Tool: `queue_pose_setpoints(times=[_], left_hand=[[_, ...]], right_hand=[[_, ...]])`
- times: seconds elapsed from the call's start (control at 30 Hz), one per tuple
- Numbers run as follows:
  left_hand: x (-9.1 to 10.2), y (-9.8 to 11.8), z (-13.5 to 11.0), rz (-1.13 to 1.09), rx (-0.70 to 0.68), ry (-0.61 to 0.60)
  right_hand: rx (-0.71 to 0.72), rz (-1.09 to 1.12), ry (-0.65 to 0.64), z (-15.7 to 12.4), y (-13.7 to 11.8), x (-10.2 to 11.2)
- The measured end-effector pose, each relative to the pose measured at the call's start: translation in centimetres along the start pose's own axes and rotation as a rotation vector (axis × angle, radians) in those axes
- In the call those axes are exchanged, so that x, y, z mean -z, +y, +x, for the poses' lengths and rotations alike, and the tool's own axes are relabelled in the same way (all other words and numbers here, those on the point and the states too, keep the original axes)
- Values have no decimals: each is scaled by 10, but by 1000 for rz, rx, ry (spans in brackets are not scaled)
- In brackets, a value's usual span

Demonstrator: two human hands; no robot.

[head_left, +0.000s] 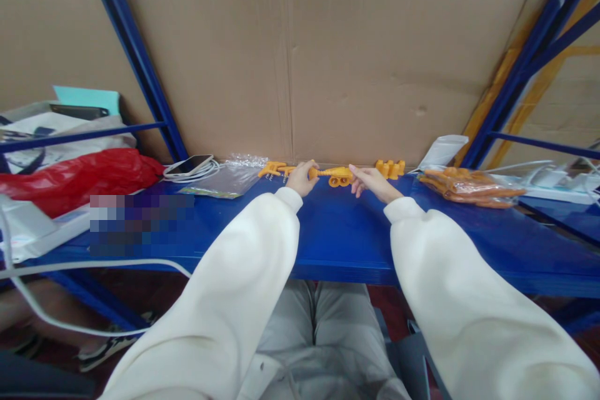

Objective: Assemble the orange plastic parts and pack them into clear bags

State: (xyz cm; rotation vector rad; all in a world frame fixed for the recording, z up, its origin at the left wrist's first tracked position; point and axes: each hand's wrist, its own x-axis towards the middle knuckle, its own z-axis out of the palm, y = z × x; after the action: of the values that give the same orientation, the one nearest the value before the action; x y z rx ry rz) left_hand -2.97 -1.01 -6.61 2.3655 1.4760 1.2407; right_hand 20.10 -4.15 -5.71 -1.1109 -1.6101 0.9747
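My left hand [302, 180] is closed round the left end of a long, thin yellow-orange plastic piece [334, 171], which looks like a toy part with a ribbed neck. At its other end, the thumb and fingers of my right hand [372, 182] pinch it. Just below the piece are two round yellow cups [340, 182]; whether they join it I cannot tell. Left of my left hand lie more yellow plastic parts [272, 169] with small metal-looking screws or springs by them. A notched yellow block [390, 169] stands behind my right hand.
The blue shelf top [347, 237] ends at a cardboard wall [337, 69]. To the left are a clear plastic bag [229, 176], a phone [190, 165] on a coiled white cable and a red bag [84, 178]. Bagged orange parts [471, 187] lie right, beside blue posts [510, 69].
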Motion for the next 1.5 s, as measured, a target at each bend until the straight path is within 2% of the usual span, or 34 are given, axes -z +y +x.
queue_pose_setpoints(times=[0.27, 0.47, 0.57, 0.9, 1.07, 1.27, 1.5], left_hand=[[-2, 0, 0, 54, -44, 25], [-6, -8, 1, 49, -69, 70], [-5, -9, 2, 70, -81, 83], [-5, -10, 3, 63, -116, 71], [-6, -8, 3, 16, -92, 62], [-6, -8, 3, -78, -72, 23], [-3, -5, 0, -108, -53, -40]], right_hand=[[-56, -27, 100, -1, -3, -5], [-45, 47, 7, -9, -12, -4], [-37, 45, 18, -10, -14, -3], [10, 9, 13, -5, -11, -4], [5, -9, 21, -3, -10, -3], [42, 24, 62, -4, -13, -6], [48, 11, 17, -3, -9, -6]])
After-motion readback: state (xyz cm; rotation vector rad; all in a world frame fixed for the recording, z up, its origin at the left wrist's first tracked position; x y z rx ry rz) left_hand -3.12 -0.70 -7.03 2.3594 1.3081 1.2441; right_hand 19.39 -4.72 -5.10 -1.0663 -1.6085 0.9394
